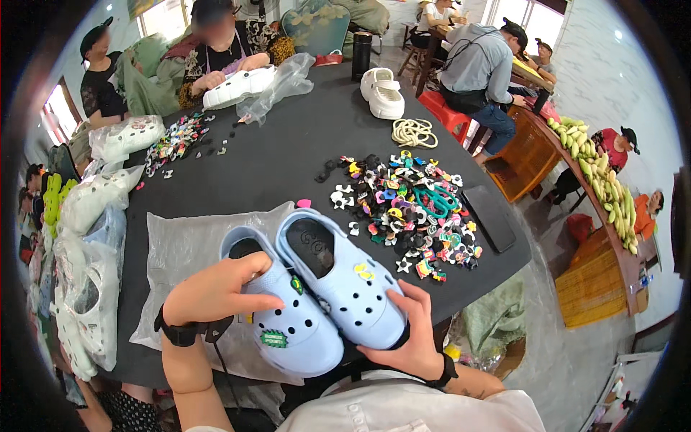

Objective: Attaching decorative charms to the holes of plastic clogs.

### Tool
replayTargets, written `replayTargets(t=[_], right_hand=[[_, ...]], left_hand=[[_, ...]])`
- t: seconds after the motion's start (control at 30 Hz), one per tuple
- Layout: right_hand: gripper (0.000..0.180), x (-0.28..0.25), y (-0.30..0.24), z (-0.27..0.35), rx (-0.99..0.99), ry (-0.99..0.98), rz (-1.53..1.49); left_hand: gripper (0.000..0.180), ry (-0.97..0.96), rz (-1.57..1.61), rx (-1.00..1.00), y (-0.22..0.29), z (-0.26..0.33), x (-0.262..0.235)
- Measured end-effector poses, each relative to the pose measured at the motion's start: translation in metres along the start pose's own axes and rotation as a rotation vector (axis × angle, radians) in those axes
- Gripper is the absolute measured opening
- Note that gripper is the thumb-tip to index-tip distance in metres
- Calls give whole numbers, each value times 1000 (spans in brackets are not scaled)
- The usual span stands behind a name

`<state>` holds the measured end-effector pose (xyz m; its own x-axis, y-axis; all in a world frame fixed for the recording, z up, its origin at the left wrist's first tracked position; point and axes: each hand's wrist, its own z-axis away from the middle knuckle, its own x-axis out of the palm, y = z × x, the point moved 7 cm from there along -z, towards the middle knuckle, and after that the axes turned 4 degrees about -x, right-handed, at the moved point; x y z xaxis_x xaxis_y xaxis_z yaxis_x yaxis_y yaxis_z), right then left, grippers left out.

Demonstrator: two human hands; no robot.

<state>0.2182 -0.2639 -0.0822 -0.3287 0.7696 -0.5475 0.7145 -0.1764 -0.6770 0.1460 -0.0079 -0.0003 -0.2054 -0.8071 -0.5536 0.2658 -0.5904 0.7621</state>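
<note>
Pair of pale blue clogs here, side by side at the near edge of the black table [288,155]. Left hand [219,289] is over the left clog [309,335], thumb and a finger apart, can't tell if it's gripping. Right hand [412,335] is clamped round the right clog [360,299] near the toe. Charm pile [403,205] far right of them, phone [489,218] just beside that.

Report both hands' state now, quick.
Left hand: closed, holding the left blue shoe.
Right hand: closed, holding the right blue shoe by its toe end.
</note>
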Motion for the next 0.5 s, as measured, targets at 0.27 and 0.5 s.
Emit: replayTargets(t=[0.27, 0.5], right_hand=[[99, -4, -12, 4, -37, -139, -68], [43, -42, -1, -48, -176, -409, -14]], left_hand=[[52, 58, -98, 159, -5, -6, 5], [55, 22, -115, 168, 13, -5, 14]])
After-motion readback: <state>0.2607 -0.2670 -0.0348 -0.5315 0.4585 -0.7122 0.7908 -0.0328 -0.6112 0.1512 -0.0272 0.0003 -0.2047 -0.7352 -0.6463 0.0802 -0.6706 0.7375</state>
